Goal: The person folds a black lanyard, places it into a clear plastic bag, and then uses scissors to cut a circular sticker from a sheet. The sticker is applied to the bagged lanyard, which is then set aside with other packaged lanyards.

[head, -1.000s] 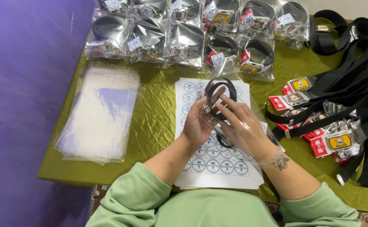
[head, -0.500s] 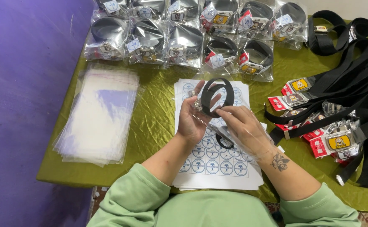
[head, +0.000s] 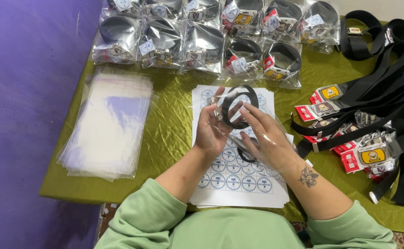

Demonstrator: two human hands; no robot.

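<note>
While the coiled black belt (head: 240, 106) was pressed low between both palms a second ago, it now stands raised above the sticker sheet (head: 239, 184), its ring open to the camera and a clear plastic bag (head: 262, 133) wrapped loosely about it. By the look of it, the coil is being seated inside the sleeve rather than lying loose. The left hand (head: 216, 129) cups the coil from the side, fingers curled round its buckle end, holding it and the film together. The right hand (head: 269, 138) lies against the bag's lower part, fingers narrow and flat on the plastic, pinching it toward the belt. Behind them, rows of bagged belts (head: 202, 37) lie along the far edge of the green tablecloth (head: 169, 124); a stack of empty clear bags (head: 109, 124) sits to the left, and loose black belts with tagged buckles (head: 368, 124) lie heaped to the right.
</note>
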